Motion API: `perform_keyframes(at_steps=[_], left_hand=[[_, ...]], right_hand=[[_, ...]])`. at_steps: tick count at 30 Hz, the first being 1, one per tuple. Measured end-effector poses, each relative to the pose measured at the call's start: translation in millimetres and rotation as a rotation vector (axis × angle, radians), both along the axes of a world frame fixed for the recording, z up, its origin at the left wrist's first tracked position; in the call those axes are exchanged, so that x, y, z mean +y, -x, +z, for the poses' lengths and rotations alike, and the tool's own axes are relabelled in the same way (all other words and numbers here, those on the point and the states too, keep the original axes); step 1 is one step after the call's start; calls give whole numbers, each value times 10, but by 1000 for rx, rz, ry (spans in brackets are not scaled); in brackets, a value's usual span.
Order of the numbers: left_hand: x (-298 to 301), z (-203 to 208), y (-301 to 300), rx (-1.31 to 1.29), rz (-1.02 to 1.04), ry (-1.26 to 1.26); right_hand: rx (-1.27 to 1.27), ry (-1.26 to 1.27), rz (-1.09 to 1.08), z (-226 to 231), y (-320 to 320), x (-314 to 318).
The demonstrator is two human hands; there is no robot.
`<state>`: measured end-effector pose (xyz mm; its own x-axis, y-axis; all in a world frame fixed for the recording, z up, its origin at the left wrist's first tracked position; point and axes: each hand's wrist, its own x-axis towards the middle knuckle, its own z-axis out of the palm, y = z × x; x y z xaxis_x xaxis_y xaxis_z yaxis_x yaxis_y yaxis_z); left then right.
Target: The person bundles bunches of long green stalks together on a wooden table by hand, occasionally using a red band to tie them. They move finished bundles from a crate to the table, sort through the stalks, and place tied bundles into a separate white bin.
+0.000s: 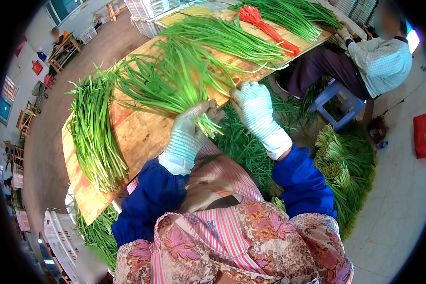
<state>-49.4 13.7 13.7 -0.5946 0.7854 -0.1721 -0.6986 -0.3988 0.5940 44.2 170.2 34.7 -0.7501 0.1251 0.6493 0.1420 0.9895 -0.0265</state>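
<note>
A loose bunch of green garlic chives [175, 78] is gripped near its pale stem ends by my left hand [189, 128], in a striped knit glove. Its leaves fan out over the wooden board [139, 135]. Just right of the bunch, at the board's near edge, my right hand [253, 102] has its gloved fingers closed. A few thin leaves reach toward those fingertips; what they pinch is too small to make out. On the board's left end lies a thick pile of chives [94, 130]. Another chive bundle [227, 40] rests behind the held bunch.
Red ties [265, 28] lie between chive bundles at the back. To the right, a person [381, 61] sits beside a blue plastic stool [338, 102]. Bundled chives [348, 170] and loose leaves [246, 137] cover the floor. White crates [151, 9] stand behind the board.
</note>
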Motion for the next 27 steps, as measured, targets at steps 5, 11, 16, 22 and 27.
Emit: perform_keyframes(at_steps=[5,11,16,22,27], left_hand=[[-35,71,-138,15,21,30],[121,101,-115,-140,93,44],[99,102,-154,44,80,-12],[-78,267,111,42,143,26],[-93,118,89,13,14,-133]], right_hand=[[249,63,181,79,-11,-23],[97,-54,256,81,-63,-394],[86,19,256,-36,-281,-348],[178,27,40,-40,-429,343],[-139,-185,-195,142,209,720]])
